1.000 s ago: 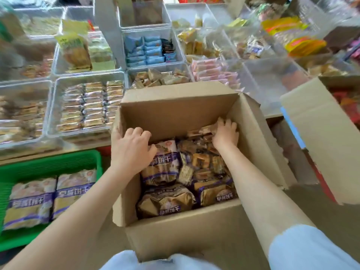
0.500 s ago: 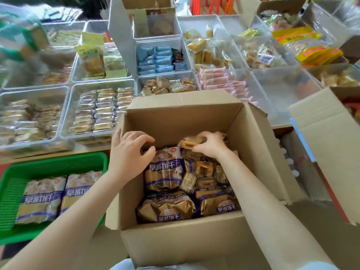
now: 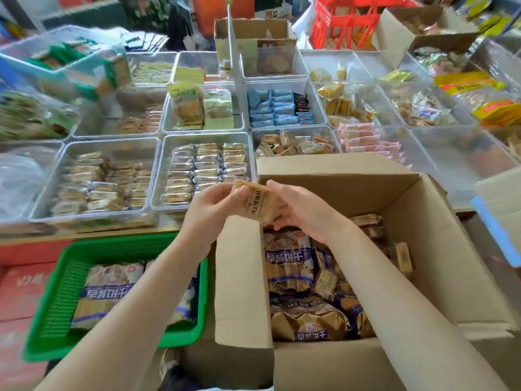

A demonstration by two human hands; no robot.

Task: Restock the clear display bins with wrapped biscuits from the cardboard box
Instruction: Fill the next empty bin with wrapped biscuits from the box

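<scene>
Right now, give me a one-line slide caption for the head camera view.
Both hands, left hand and right hand, hold a wrapped biscuit above the open cardboard box, before clear display bins.

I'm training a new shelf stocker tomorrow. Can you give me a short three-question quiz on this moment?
1. True or false: both hands hold the wrapped biscuit.
2. The biscuit is held above: A) the green basket, B) the cardboard box left edge, C) the red crate.
3. What lies in the green basket?

Key: 1 true: left hand and right hand pinch it. 2 B. 3 Large biscuit bags.
</scene>
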